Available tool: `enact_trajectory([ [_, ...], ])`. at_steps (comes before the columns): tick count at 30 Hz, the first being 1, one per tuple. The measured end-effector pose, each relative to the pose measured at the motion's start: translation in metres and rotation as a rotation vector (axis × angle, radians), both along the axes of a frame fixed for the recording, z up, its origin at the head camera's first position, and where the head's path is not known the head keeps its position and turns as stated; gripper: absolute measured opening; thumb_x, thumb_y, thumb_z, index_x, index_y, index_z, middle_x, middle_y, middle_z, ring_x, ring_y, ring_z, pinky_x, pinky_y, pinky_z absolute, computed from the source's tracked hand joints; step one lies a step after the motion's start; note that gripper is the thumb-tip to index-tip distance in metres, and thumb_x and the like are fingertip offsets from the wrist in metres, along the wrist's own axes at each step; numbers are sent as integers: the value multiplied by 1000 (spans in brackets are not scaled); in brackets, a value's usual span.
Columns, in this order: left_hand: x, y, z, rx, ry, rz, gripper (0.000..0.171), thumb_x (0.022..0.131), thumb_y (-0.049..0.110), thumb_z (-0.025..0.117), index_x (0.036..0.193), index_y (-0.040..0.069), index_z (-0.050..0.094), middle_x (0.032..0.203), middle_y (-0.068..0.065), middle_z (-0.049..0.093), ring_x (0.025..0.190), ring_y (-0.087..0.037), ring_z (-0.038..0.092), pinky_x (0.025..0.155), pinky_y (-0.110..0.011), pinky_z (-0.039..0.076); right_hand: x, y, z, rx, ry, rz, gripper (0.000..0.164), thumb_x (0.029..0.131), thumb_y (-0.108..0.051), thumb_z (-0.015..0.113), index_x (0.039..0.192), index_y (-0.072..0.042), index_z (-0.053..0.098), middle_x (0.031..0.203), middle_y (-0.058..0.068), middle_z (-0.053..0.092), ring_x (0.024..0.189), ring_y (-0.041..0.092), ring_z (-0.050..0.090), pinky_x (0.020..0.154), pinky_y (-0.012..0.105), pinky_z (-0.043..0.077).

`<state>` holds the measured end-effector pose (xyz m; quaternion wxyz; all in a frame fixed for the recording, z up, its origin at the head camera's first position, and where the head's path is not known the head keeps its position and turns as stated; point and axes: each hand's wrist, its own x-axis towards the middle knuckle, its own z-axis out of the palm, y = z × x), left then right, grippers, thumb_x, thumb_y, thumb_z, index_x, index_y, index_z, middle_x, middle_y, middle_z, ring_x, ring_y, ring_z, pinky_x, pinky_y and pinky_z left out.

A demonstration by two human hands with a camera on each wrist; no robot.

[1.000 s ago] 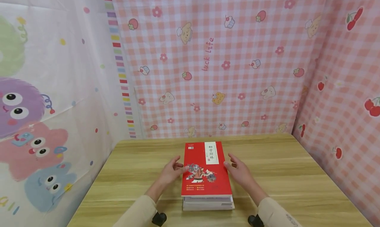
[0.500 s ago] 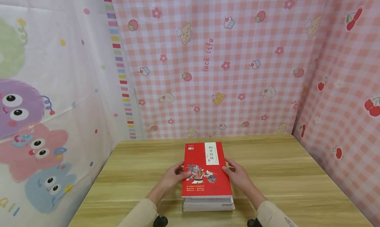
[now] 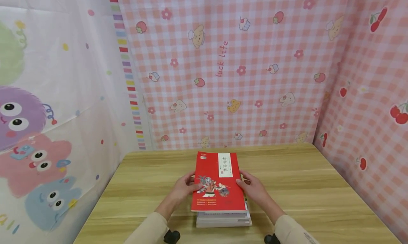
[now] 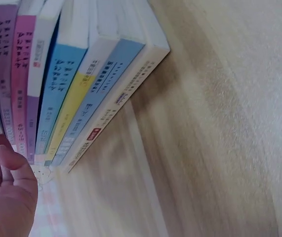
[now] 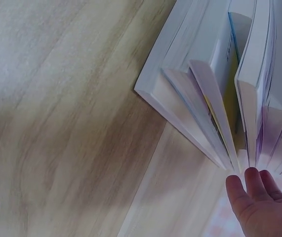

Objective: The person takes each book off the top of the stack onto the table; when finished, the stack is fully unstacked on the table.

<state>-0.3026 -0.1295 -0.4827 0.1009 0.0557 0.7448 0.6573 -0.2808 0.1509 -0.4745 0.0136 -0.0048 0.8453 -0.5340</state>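
A: Where's the red book (image 3: 219, 182)?
B: Atop the book stack (image 3: 223, 221), between both hands, long axis fore-aft.
A: Nearer hand?
B: Neither; left hand (image 3: 186, 186) and right hand (image 3: 254, 188) grip opposite long edges.

At lower centre of the head view, we see a red book (image 3: 220, 183) with a smooth paper cover. We find matt paper page edges (image 5: 200, 44) at upper right of the right wrist view, a smooth wood-grain tabletop (image 3: 306, 191), matt, creased cloth hangings (image 3: 207, 98) and matt fabric sleeves (image 3: 148, 228).
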Motion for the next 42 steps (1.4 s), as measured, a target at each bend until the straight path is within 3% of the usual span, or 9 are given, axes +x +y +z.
enact_trajectory([
  [13,-2,-18,2,82,-31,15,68,93,11,69,151,1,35,115,-17,59,91,-22,65,76,-38,59,1,0,-2,7,13,22,52,101,-18,57,150,-6,43,144,31,44,125,47,50,101,54,45],
  [20,5,-30,4,165,-125,-97,82,90,10,72,157,9,24,128,-19,55,102,-27,64,82,-46,58,2,1,-1,9,-62,31,58,101,-23,58,154,-12,37,143,26,47,126,43,49,98,52,48],
  [25,7,-33,5,194,-142,-150,86,89,3,70,158,11,20,130,-20,54,103,-28,64,82,-48,57,2,2,0,-16,-80,38,58,101,-22,57,155,-14,36,146,27,44,126,45,49,89,48,54],
  [34,8,-33,7,238,-152,-124,84,90,0,66,159,15,20,131,-20,53,104,-28,64,84,-47,57,0,3,-2,-55,-146,12,61,100,-25,60,155,-20,36,147,28,41,112,36,53,72,37,56],
  [42,2,-44,9,256,-113,-85,80,89,-5,60,158,13,23,129,-18,53,100,-24,64,79,-41,58,1,4,-4,-95,-178,13,62,100,-26,59,156,-24,33,148,30,39,101,31,59,70,43,59],
])
